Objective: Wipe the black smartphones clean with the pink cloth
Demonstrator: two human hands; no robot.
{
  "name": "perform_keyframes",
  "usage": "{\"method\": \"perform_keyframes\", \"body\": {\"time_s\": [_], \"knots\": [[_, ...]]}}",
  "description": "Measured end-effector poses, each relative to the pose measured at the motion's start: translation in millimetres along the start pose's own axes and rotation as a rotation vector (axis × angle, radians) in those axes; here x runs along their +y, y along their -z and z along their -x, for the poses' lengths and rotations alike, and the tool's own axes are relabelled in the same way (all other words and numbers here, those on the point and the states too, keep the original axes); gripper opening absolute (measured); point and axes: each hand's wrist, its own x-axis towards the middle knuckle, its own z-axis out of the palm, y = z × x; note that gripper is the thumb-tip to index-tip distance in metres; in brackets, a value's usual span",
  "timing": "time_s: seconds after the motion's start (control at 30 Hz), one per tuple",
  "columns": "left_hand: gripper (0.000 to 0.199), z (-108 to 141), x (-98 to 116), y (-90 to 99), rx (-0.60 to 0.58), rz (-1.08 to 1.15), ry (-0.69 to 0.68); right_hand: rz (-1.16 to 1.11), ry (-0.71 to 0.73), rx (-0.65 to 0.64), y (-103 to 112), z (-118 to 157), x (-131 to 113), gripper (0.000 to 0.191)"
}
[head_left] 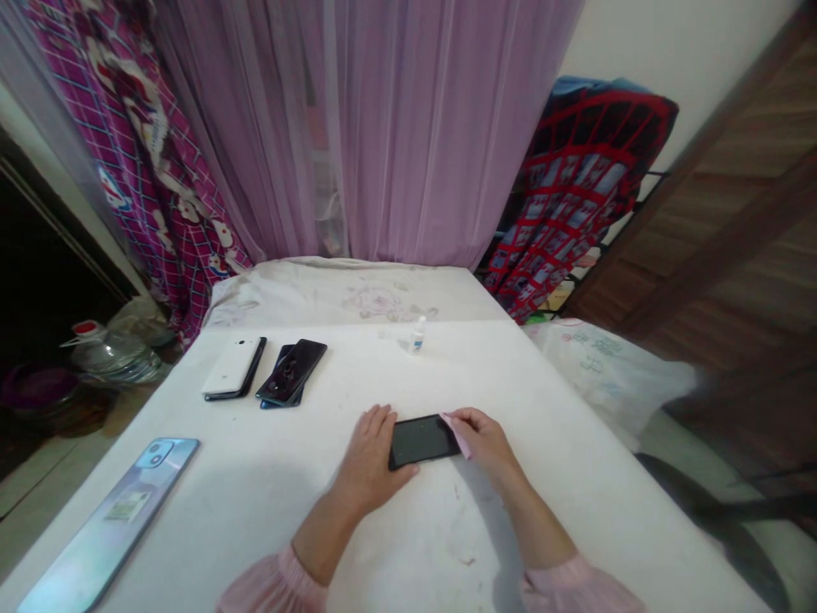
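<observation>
Nearest the camera lies a large phone with a glossy pale-blue back and a white label [118, 528], face down on the white-covered desk [542, 400], well to the left of the landmark, a black rectangular phone [425, 441] lying flat with its dark screen up. The left hand [365, 464] grips that black phone at its left end, fingers by the far corner and thumb along the near edge. The right hand [488, 444] has its grip closed on a small pale-pink cloth [460, 436], which meets the phone's right end. Beyond and left of the landmark, a white phone [233, 366] rests on a darker one, and beside that pair a glossy black phone [294, 371] sits askew over a blue-edged one; a small white bottle with a blue label [418, 335] stands just beyond the landmark. To handle the cloth well, its folded part should lie flat under the fingertips, with light, even pressure along the glass, while the left thumb stays on the rim, clear of the screen, and bears down enough that the phone does not skid or turn.
</observation>
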Motion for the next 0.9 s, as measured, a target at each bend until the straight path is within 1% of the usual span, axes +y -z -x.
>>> {"method": "perform_keyframes", "body": {"time_s": [0.07,0.13,0.2,0.3,0.43,0.53,0.6,0.67,0.7,0.8,0.83,0.9], "knots": [[0.074,3.0,-4.7,4.1,-0.016,-0.026,0.016,0.192,0.111,0.03,0.5,3.2,3.1,0.033],[0.072,4.9,-7.4,5.9,-0.023,-0.042,0.015,0.359,0.281,0.093,2.0,5.8,6.1,0.029],[0.072,5.8,-8.7,5.4,-0.019,-0.044,0.008,0.452,0.408,0.156,4.5,8.4,8.9,0.028],[0.071,5.9,-9.6,2.9,-0.008,-0.049,0.0,0.482,0.485,0.195,9.1,13.9,13.4,0.029],[0.067,6.1,-8.9,2.2,0.013,-0.068,-0.029,0.58,0.544,0.175,15.3,21.0,18.7,0.025],[0.068,6.2,-6.4,4.4,0.002,-0.084,-0.018,0.596,0.527,0.169,20.1,20.6,19.4,0.023],[0.069,6.1,-4.6,5.9,-0.018,-0.099,-0.003,0.556,0.498,0.208,23.3,17.9,16.5,0.024],[0.07,5.8,-3.3,6.9,-0.03,-0.109,0.004,0.486,0.444,0.247,25.6,15.6,10.4,0.026],[0.07,5.7,-2.8,7.1,-0.032,-0.113,0.006,0.436,0.395,0.253,26.0,15.0,6.6,0.027],[0.07,5.8,-2.2,7.0,-0.026,-0.112,0.004,0.245,0.231,0.192,23.3,14.9,-4.8,0.033],[0.07,5.9,-2.1,6.9,-0.022,-0.108,0.003,0.194,0.195,0.17,21.1,14.9,-7.4,0.034],[0.069,6.1,-2.0,6.6,-0.014,-0.099,-0.001,0.145,0.171,0.152,15.8,14.3,-10.1,0.035]]}}
